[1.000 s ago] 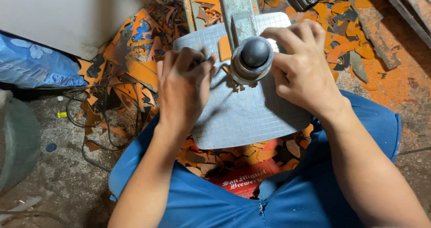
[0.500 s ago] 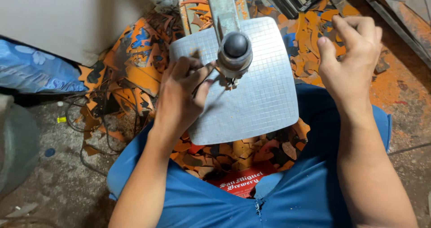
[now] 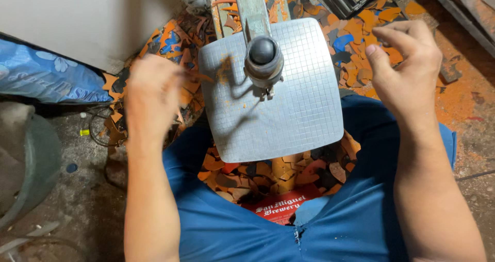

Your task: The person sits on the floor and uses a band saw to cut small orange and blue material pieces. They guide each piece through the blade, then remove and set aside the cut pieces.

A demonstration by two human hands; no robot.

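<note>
Your left hand (image 3: 152,94) is blurred at nine o'clock from the grey gridded metal plate (image 3: 289,112), off its edge and over the orange scraps (image 3: 170,40); you cannot tell from the blur whether it grips anything. Your right hand (image 3: 407,68) hangs at two o'clock from the plate, fingers loosely curled and thumb out, grasping nothing visible and clear of the metal. The plate sits between your knees, bare except for orange dust near its eleven o'clock corner. The machine head with its dark round knob (image 3: 263,53) stands over the plate's twelve o'clock half. More orange and dark scraps lie in the red crate (image 3: 278,205) at six o'clock.
</note>
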